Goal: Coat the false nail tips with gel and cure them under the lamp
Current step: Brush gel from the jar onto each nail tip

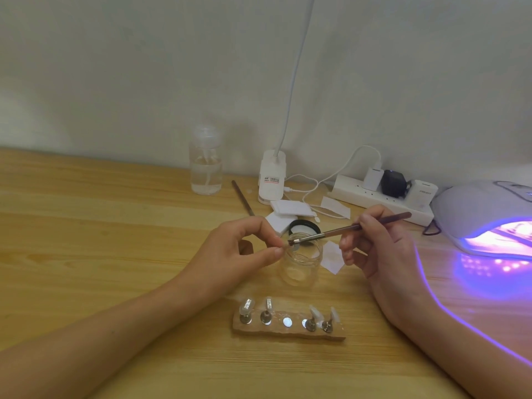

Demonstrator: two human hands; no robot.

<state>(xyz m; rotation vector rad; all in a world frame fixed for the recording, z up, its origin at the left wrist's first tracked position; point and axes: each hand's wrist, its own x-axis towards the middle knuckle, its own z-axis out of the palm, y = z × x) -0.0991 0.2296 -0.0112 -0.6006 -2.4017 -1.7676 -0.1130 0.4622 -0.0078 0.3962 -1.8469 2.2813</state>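
head view, left hand (244,249): thumb and forefinger pinch one small nail tip (286,245) over the open glass jar (300,263); other fingers curled.
right hand (374,249): fingers wrapped round the brush (352,226), bristles touching the pinched tip.
holder block (288,332): near the front edge, four tips stand on pegs and the middle spot is bare, probably the held one's place.
lamp (483,208): glowing violet at the right; I can't tell what's inside.
progress: roughly midway, I'd judge. The two left tips glint, the two right look plain, and this one's coat is under way, with curing left.

No legible text — label (271,180) blurred
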